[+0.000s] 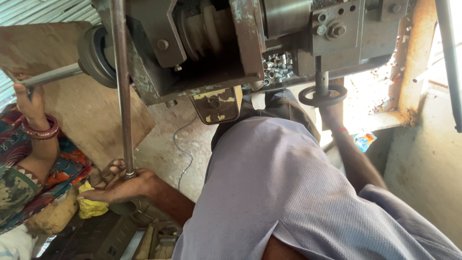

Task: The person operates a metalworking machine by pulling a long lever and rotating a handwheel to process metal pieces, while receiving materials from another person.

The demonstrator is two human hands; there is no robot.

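Steel lever rod [122, 96] inside clenched left fingers [111, 174]; right hand [331, 111] under handwheel [322, 95], grip unclear.

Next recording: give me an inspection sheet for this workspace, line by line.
Surface: grey concrete floor, dusty, partly covered by a wooden board.
Job's things: upright metal rod; small black handwheel under the machine.
Clutter: heap of small metal rings on the machine; yellow cloth; scrap at lower left.
Hands: left hand wrapped round the rod's base; right hand at the handwheel, mostly hidden.
Cables: thin wire across the floor.
Surroundings: another person's hand on a horizontal bar; bright window opening at right.
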